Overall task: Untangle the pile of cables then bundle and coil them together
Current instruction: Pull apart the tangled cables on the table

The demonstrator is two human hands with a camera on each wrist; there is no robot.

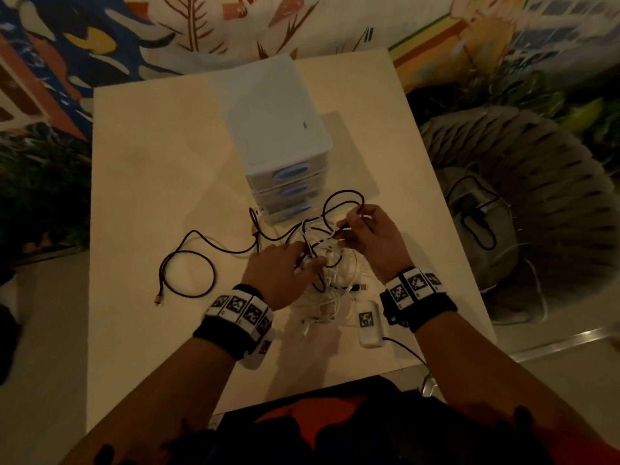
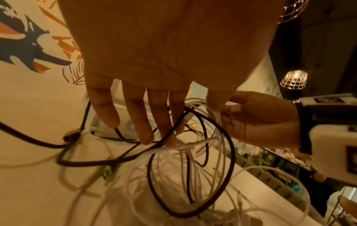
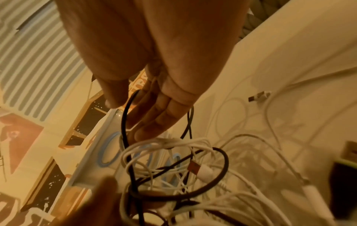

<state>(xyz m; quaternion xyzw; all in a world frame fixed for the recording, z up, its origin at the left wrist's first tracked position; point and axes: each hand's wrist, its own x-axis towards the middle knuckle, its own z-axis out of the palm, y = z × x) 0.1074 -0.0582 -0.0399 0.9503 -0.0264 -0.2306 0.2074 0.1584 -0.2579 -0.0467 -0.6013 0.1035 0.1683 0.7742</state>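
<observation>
A tangle of white cables (image 1: 330,297) lies on the white table (image 1: 144,156) between my hands. A dark braided cable (image 1: 188,260) runs out of it to the left in loose loops and ends in a gold plug (image 1: 157,299). My right hand (image 1: 352,223) pinches a raised loop of that dark cable (image 3: 123,122) between thumb and fingers, just above the white tangle (image 3: 173,142). My left hand (image 1: 307,260) reaches into the pile with straight fingers (image 2: 144,134). The dark cable (image 2: 230,152) crosses them and a white strand (image 2: 185,146) touches their tips.
A white plastic drawer unit (image 1: 278,135) stands right behind the pile. A small white box with a square marker (image 1: 369,323) lies at the near right, with a black lead running off the table edge. A grey round seat (image 1: 523,203) with more cables stands beside the table on the right.
</observation>
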